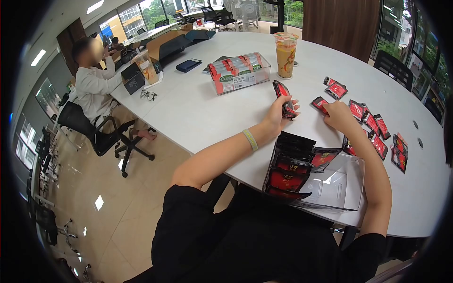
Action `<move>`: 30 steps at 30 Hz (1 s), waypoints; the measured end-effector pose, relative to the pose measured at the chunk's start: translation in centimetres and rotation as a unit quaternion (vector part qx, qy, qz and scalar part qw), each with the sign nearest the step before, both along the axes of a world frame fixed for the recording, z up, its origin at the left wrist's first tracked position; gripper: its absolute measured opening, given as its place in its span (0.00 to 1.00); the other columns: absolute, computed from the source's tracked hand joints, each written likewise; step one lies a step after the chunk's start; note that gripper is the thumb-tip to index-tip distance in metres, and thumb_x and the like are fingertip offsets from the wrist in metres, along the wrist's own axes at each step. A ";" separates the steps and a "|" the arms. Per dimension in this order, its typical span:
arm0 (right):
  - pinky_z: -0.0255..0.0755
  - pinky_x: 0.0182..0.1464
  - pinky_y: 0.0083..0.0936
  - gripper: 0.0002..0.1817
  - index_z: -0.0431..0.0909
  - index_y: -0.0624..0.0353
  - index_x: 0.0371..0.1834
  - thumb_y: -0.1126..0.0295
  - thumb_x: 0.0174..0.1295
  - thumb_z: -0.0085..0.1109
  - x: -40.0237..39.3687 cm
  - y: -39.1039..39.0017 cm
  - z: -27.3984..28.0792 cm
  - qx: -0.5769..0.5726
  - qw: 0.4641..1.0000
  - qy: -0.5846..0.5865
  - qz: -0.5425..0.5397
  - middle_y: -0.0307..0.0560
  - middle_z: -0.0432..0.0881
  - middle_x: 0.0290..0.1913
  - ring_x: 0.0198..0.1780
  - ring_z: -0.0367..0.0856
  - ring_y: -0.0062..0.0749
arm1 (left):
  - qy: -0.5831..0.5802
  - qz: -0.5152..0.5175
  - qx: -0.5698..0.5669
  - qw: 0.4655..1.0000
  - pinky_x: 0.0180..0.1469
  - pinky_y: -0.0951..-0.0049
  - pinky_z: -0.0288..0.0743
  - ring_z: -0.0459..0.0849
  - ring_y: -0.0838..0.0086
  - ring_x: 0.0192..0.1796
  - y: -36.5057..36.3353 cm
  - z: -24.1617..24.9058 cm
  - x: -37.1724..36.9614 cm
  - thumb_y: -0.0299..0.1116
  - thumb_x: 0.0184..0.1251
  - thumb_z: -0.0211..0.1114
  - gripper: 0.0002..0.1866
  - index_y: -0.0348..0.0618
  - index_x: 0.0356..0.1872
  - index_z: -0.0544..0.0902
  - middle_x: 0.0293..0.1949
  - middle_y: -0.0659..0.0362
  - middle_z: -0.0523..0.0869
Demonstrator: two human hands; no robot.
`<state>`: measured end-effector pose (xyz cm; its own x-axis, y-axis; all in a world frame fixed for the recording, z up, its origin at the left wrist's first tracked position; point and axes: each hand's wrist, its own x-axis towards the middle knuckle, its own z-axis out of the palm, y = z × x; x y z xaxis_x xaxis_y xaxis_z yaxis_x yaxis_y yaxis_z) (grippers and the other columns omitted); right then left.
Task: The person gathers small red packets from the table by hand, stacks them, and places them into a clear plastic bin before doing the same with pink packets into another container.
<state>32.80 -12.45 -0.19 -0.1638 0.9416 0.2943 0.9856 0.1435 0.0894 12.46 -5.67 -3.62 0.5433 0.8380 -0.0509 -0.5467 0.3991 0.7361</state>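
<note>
My left hand (279,112) is closed around several black-and-red packets (285,101), held upright above the white table. To its right my right hand (338,115) has its fingers closed on a red packet (320,104) at the table surface. Nearest my body is a clear plastic box (351,188); its left part holds a row of upright black-and-red packets (288,177), one of which leans right, and its right part shows bare plastic. More loose packets (373,123) lie scattered beyond and beside my right forearm.
A clear box of red-and-white sachets (241,74), a cup of orange drink (286,56), a dark phone (188,65) and glasses (148,95) stand or lie farther back. At the left edge a person (94,78) sits beside another cup (145,68) and a black chair (87,125).
</note>
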 end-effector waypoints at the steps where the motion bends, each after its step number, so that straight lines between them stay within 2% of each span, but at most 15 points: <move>1: 0.73 0.36 0.40 0.09 0.77 0.65 0.25 0.72 0.41 0.55 0.1 0.0 -0.1 0.001 1.000 -0.006 0.001 0.60 0.78 0.25 0.30 0.79 0.52 | -0.003 0.000 -0.009 1.000 0.50 0.60 0.72 0.75 0.65 0.48 0.0 0.1 0.0 0.39 0.60 0.56 0.22 0.38 0.51 0.64 0.45 0.52 0.75; 7: 0.73 0.36 0.41 0.09 0.78 0.64 0.25 0.71 0.43 0.54 -0.2 0.1 -0.4 0.007 0.999 -0.044 -0.015 0.59 0.79 0.25 0.29 0.79 0.51 | 0.001 -0.014 -0.015 1.000 0.50 0.60 0.73 0.76 0.64 0.49 0.6 -0.8 0.3 0.44 0.62 0.56 0.25 0.39 0.53 0.64 0.46 0.50 0.75; 9: 0.73 0.35 0.42 0.09 0.78 0.65 0.25 0.71 0.43 0.53 -0.6 0.2 0.0 -0.007 0.998 -0.058 -0.035 0.59 0.79 0.26 0.28 0.79 0.51 | 0.029 -0.002 0.005 1.000 0.51 0.62 0.74 0.76 0.64 0.50 0.6 -0.7 0.3 0.44 0.61 0.56 0.26 0.38 0.55 0.63 0.48 0.50 0.75; 10: 0.73 0.35 0.42 0.09 0.78 0.65 0.25 0.71 0.43 0.53 -0.5 0.5 0.6 -0.002 0.998 -0.061 -0.035 0.59 0.79 0.26 0.28 0.79 0.51 | 0.030 0.001 0.010 1.000 0.48 0.66 0.75 0.77 0.67 0.47 0.6 -0.8 0.4 0.40 0.59 0.58 0.24 0.35 0.52 0.67 0.45 0.52 0.77; 12: 0.73 0.34 0.40 0.09 0.77 0.66 0.27 0.72 0.43 0.53 -0.4 0.1 1.1 0.054 0.992 0.110 0.027 0.59 0.80 0.26 0.28 0.78 0.51 | 0.057 -0.015 0.050 0.997 0.45 0.68 0.75 0.78 0.69 0.45 1.4 -1.3 0.3 0.36 0.57 0.59 0.22 0.35 0.49 0.69 0.43 0.53 0.78; 13: 0.73 0.32 0.34 0.09 0.78 0.67 0.28 0.74 0.45 0.52 -0.7 -0.1 2.0 0.042 0.984 0.175 0.023 0.54 0.80 0.24 0.27 0.81 0.44 | 0.085 -0.031 0.090 0.992 0.43 0.71 0.75 0.79 0.71 0.42 1.0 -1.1 0.1 0.33 0.55 0.60 0.19 0.34 0.47 0.72 0.40 0.54 0.79; 15: 0.75 0.35 0.25 0.12 0.78 0.68 0.36 0.77 0.49 0.50 -0.3 0.3 2.2 0.031 0.917 0.391 0.072 0.47 0.82 0.28 0.30 0.81 0.31 | 0.067 -0.001 0.067 0.996 0.39 0.75 0.73 0.79 0.74 0.37 0.7 -0.8 0.3 0.28 0.52 0.61 0.17 0.33 0.43 0.74 0.36 0.56 0.80; 16: 0.75 0.35 0.25 0.12 0.78 0.68 0.36 0.77 0.49 0.50 -0.5 0.6 2.9 0.033 0.919 0.386 0.072 0.47 0.82 0.28 0.30 0.81 0.31 | 0.058 0.005 0.067 0.996 0.39 0.75 0.73 0.79 0.74 0.37 0.9 -0.7 0.4 0.28 0.51 0.61 0.17 0.33 0.43 0.73 0.36 0.56 0.79; 18: 0.76 0.39 0.21 0.15 0.74 0.68 0.45 0.78 0.54 0.48 -1.1 -0.1 3.1 -0.049 0.735 0.667 0.114 0.43 0.81 0.35 0.35 0.80 0.22 | 0.058 0.029 0.061 0.996 0.40 0.76 0.73 0.79 0.74 0.37 0.4 -1.1 0.6 0.26 0.51 0.62 0.18 0.33 0.44 0.73 0.35 0.56 0.79; 19: 0.76 0.39 0.21 0.15 0.74 0.68 0.45 0.78 0.54 0.48 -1.3 -0.3 2.9 -0.046 0.736 0.668 0.101 0.43 0.81 0.35 0.35 0.80 0.22 | 0.057 0.006 0.073 0.996 0.39 0.74 0.74 0.79 0.74 0.37 0.7 -1.0 0.4 0.27 0.51 0.62 0.18 0.34 0.45 0.73 0.37 0.56 0.80; 21: 0.76 0.42 0.19 0.17 0.69 0.67 0.50 0.77 0.57 0.49 -1.6 0.0 2.6 -0.117 0.647 0.738 0.152 0.42 0.79 0.40 0.39 0.80 0.22 | 0.052 -0.008 0.075 0.996 0.41 0.74 0.75 0.80 0.73 0.39 -0.1 -0.2 0.0 0.28 0.54 0.64 0.19 0.34 0.47 0.72 0.39 0.55 0.80; 24: 0.75 0.39 0.14 0.16 0.68 0.62 0.51 0.77 0.58 0.50 -2.4 0.3 1.5 -0.154 0.637 0.744 0.129 0.38 0.78 0.37 0.38 0.78 0.16 | 0.028 -0.033 0.105 0.994 0.44 0.72 0.76 0.81 0.72 0.42 -1.5 1.1 0.1 0.31 0.56 0.64 0.20 0.34 0.48 0.71 0.41 0.54 0.81; 27: 0.75 0.33 0.12 0.18 0.68 0.61 0.51 0.73 0.57 0.57 -3.9 0.0 1.3 -0.166 0.691 0.697 0.095 0.35 0.77 0.32 0.33 0.76 0.12 | 0.018 -0.065 0.115 0.991 0.42 0.69 0.78 0.82 0.71 0.42 -1.6 0.8 -0.1 0.33 0.57 0.65 0.22 0.34 0.49 0.71 0.41 0.53 0.81; 28: 0.75 0.33 0.12 0.18 0.68 0.61 0.51 0.73 0.57 0.57 -4.3 -0.4 0.9 -0.171 0.687 0.701 0.089 0.35 0.77 0.32 0.33 0.76 0.12 | 0.021 -0.066 0.106 0.992 0.42 0.69 0.78 0.82 0.71 0.42 -2.0 0.3 -0.3 0.33 0.57 0.65 0.22 0.34 0.49 0.71 0.41 0.53 0.81; 30: 0.74 0.30 0.12 0.20 0.68 0.62 0.51 0.72 0.56 0.60 -4.2 -0.2 1.5 -0.168 0.743 0.640 0.100 0.35 0.77 0.32 0.32 0.76 0.14 | 0.041 -0.053 0.106 0.992 0.41 0.70 0.79 0.83 0.70 0.40 -1.7 0.8 -0.3 0.33 0.56 0.66 0.22 0.35 0.49 0.71 0.41 0.52 0.81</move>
<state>28.63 -12.65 1.34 -0.0986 0.9917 0.0823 0.1877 0.0998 -0.9771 12.18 -7.38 -2.77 0.6297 0.7735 0.0721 -0.4446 0.2826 0.8500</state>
